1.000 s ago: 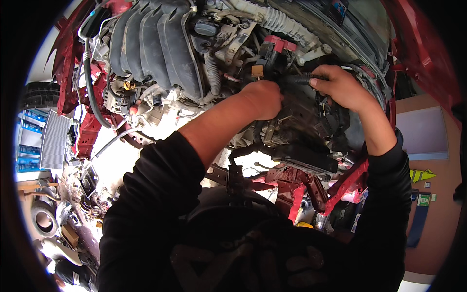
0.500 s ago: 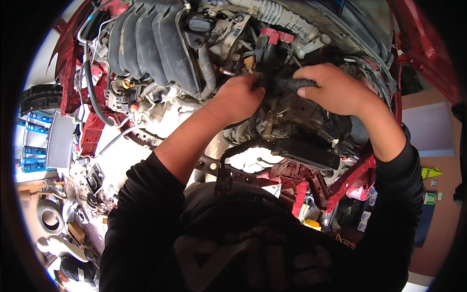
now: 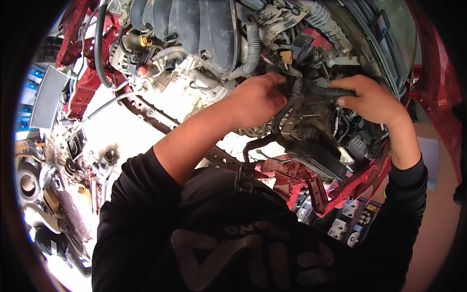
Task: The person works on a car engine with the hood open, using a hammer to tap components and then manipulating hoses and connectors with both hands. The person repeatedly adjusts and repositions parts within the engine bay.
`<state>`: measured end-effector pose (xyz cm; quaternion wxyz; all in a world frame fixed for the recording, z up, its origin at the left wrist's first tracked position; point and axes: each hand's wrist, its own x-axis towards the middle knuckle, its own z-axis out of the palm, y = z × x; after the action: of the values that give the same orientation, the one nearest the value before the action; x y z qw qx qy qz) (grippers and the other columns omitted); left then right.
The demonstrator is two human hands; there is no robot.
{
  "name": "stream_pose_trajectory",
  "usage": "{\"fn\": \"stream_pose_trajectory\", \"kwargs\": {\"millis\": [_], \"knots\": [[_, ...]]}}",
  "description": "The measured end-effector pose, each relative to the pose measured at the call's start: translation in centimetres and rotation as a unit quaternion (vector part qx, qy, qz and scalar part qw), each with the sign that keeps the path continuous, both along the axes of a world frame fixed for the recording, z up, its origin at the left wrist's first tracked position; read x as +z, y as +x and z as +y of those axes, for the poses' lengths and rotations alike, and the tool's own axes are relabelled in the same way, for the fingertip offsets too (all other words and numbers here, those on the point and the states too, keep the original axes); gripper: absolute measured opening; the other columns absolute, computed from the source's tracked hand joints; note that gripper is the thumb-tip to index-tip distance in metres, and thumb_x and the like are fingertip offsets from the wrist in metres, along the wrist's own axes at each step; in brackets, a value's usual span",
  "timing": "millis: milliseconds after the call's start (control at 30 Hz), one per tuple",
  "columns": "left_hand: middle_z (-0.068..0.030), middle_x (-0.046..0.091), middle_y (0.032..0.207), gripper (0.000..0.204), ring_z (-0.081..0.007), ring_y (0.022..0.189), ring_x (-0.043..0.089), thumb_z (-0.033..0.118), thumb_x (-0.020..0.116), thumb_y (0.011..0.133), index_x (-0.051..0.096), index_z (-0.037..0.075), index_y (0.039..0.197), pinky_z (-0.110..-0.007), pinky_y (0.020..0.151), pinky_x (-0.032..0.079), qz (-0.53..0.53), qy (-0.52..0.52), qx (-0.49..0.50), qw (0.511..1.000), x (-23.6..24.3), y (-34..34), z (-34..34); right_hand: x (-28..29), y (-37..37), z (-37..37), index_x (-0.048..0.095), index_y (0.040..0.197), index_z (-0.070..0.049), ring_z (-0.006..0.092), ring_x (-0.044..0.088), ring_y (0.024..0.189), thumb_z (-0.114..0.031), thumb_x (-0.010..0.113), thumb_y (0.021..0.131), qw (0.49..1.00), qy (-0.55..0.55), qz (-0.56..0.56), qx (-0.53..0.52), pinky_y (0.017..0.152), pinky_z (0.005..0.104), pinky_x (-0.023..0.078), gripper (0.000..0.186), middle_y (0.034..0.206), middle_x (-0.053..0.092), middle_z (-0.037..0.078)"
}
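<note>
While both hands stay at work deep in the engine bay, the whole view has swung since half a second ago, so that the dark grey ribbed plastic engine cover (image 3: 194,31) now sits higher and further right. Between the hands, a curved black corrugated conduit (image 3: 295,90) now stands out clearly, where the earlier frame showed only a dark blur. The right hand (image 3: 372,100) has its thumb and forefinger nearly closed on a black, tube-like wiring sleeve (image 3: 328,91), which runs leftward toward the conduit; earlier its fingers lay at a visibly ribbed stretch. The left hand (image 3: 260,100) is half curled just left of the conduit, its fingertips hidden, so I cannot tell what it grips.

Just above the left hand is a small orange-yellow plastic connector (image 3: 286,57), with a red plastic cover (image 3: 315,38) up to its right and a pale grey pleated air hose (image 3: 328,24) beyond. Below the conduit lies a grimy brown-grey metal casing (image 3: 306,119). The conduit crosses the space between the hands, and the left hand blocks the parts behind it. Dark red body metal (image 3: 292,177) stands nearer the person, and a silver finned panel (image 3: 47,97) leans at far left.
</note>
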<state>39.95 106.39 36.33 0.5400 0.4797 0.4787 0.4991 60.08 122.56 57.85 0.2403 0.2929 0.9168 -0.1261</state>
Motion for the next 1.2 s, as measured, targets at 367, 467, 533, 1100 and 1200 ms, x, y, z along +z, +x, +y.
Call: {"fn": "stream_pose_trajectory", "kwargs": {"millis": [367,467,533,1100,1200], "knots": [[-0.0195,0.082,0.113,0.055,-0.0320,0.106,0.079,0.017,0.072,0.104,0.063,-0.006,0.153,-0.040,0.099,0.061,-0.018,0.002,0.008,1.000,-1.0,-0.2,0.5,0.8,3.2,3.8,0.077,0.146,-0.007,0.0088,0.064,0.077,-0.003,0.076,0.104,0.974,-0.097,-0.021,-0.201,0.067,0.0308,0.056,0.042,0.101,0.075,0.001],[-0.0191,0.082,0.113,0.055,-0.0319,0.104,0.079,0.017,0.073,0.104,0.062,-0.006,0.153,-0.041,0.098,0.061,-0.023,0.003,0.002,1.000,-1.1,-0.2,0.6,0.0,5.4,3.6,0.075,0.149,-0.006,0.0085,0.064,0.077,-0.006,0.077,0.106,0.964,-0.118,0.030,-0.236,0.066,0.0294,0.056,0.043,0.101,0.075,0.000],[-0.0193,0.082,0.112,0.056,-0.0317,0.103,0.079,0.017,0.073,0.103,0.062,-0.006,0.153,-0.041,0.097,0.061,-0.020,0.013,-0.002,1.000,-1.2,-0.1,0.6,-0.6,6.5,3.2,0.074,0.150,-0.006,0.0084,0.064,0.078,-0.006,0.077,0.106,0.963,-0.132,0.063,-0.228,0.067,0.0292,0.056,0.044,0.102,0.075,0.000],[-0.0193,0.068,0.134,0.064,-0.0451,0.118,0.068,0.010,0.082,0.092,0.063,0.006,0.153,-0.051,0.099,0.061,0.297,0.246,0.150,0.910,2.5,2.9,-0.8,-4.4,4.8,-9.1,0.056,0.158,0.004,0.0137,0.071,0.109,0.000,0.073,0.102,0.903,-0.123,0.293,-0.288,0.098,0.0328,0.057,0.059,0.124,0.074,0.010],[-0.0162,0.064,0.150,0.071,-0.0429,0.136,0.060,0.011,0.086,0.091,0.062,0.011,0.158,-0.051,0.112,0.055,0.333,0.318,0.136,0.877,3.4,3.3,-0.2,-4.4,4.9,-10.6,0.057,0.156,0.005,0.0143,0.072,0.105,0.001,0.071,0.101,0.853,-0.170,0.353,-0.344,0.096,0.0325,0.057,0.057,0.124,0.074,0.011]]}}
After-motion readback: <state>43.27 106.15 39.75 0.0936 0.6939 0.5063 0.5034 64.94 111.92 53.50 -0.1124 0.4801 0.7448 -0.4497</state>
